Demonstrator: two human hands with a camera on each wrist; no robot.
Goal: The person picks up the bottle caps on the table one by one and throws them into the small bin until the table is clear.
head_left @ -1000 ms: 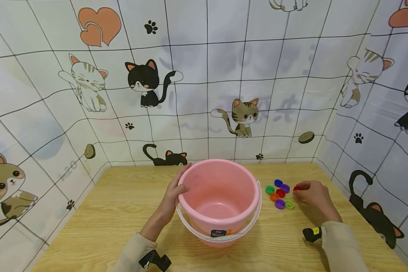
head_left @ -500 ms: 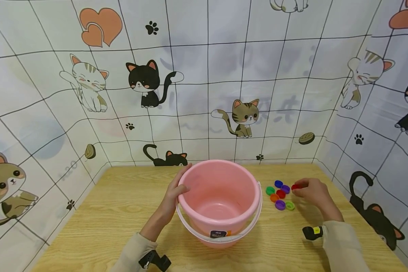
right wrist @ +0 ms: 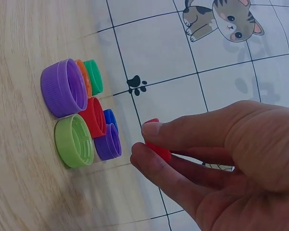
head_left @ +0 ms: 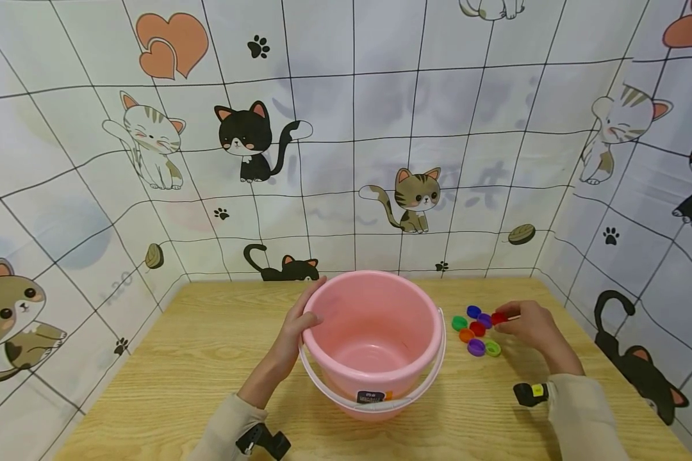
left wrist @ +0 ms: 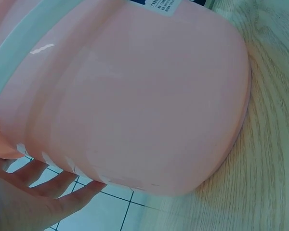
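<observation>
One small round red plastic cap (right wrist: 158, 150), pinched between thumb and fingertip of right hand (head_left: 533, 330), gap only cap-wide; cap just right of the loose group. Seven more round plastic caps (head_left: 477, 330) bunched on table: blue, green, orange, red, light green, two purple. Left of them, round pink plastic bucket (head_left: 371, 387), white plastic handle (head_left: 375, 404) hanging at front. Left hand (head_left: 291, 333) grips bucket rim, thumb over edge, fingers outside. Light wood-grain table (head_left: 167, 384) below, white cat-print grid backdrop (head_left: 325, 160) behind
</observation>
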